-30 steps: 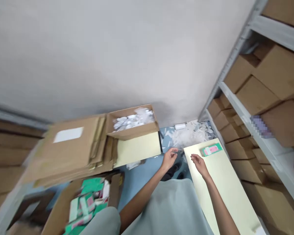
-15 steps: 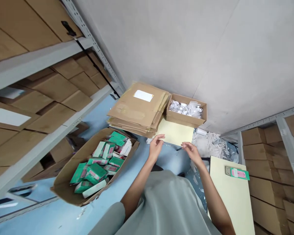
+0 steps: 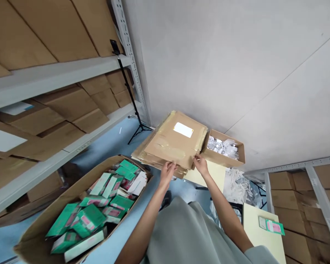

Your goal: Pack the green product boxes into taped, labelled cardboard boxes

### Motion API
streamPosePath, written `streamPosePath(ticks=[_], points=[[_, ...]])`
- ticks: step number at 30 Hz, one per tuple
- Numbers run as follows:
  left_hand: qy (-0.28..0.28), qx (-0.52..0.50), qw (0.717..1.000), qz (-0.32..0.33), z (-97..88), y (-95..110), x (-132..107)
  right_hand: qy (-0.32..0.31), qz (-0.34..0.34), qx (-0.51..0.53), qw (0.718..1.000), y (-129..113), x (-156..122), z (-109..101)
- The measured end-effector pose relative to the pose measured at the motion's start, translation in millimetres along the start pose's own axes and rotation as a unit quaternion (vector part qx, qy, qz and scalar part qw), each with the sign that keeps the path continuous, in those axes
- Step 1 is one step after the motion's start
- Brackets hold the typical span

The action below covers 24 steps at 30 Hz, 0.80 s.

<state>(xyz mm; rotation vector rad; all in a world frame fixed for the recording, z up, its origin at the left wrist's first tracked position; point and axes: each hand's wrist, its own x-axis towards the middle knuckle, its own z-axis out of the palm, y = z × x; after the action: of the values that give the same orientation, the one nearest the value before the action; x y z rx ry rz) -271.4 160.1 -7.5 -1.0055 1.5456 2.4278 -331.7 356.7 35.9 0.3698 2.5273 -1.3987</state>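
Observation:
A stack of flattened cardboard boxes (image 3: 167, 146) lies in front of me, the uppermost bearing a white label (image 3: 183, 129). My left hand (image 3: 167, 173) is at the stack's near edge, fingers curled on the top flattened cardboard box. At the near right corner, my right hand (image 3: 201, 165) pinches the edge of that same box. How far the fingertips reach under the cardboard is hidden.
A large open carton (image 3: 30, 238) of green and white boxes stands at left. A smaller carton (image 3: 222, 159) holds crumpled white material. A green package (image 3: 273, 226) lies on the right-hand table (image 3: 260, 242). Carton-filled shelves flank both sides; a black tripod (image 3: 128, 84) stands behind.
My view has swung left. Both hands have moved from the air above the pale table onto the near edge of the cardboard stack, closing on the top piece.

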Motion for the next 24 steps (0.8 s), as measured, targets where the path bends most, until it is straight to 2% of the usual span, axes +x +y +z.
streamPosePath(ticks=[3,5,9,11,13,17,20,24], points=[[-0.005,-0.004,1.0,0.003,5.1,8.2,5.5,0.018,0.002,-0.041,0.999,-4.1,4.0,1.9],[-0.006,-0.003,1.0,0.002,6.0,13.8,5.8,0.01,0.012,-0.032,0.999,-8.1,5.0,0.4],[-0.037,-0.009,0.999,-0.011,-0.5,26.0,0.1,-0.03,0.022,0.106,0.994,-22.1,0.5,-7.2],[-0.038,-0.037,0.998,-0.016,-5.7,32.8,-3.5,-0.027,-0.011,0.168,0.985,-30.8,-8.1,-10.3],[-0.01,-0.08,0.997,-0.01,-10.2,40.7,-6.2,-0.016,-0.052,0.195,0.979,-39.0,-21.2,-10.9],[0.044,-0.127,0.991,0.021,-15.1,62.8,-11.5,-0.009,-0.084,0.204,0.975,-49.4,-50.0,-8.4],[0.043,-0.117,0.99,0.062,-13.3,84.9,-22.1,-0.007,-0.083,0.209,0.974,-50.8,-64.0,-12.2],[0.014,-0.08,0.99,0.118,-0.6,114.9,-41.6,-0.005,-0.071,0.212,0.975,-47.1,-74.1,-22.7]])
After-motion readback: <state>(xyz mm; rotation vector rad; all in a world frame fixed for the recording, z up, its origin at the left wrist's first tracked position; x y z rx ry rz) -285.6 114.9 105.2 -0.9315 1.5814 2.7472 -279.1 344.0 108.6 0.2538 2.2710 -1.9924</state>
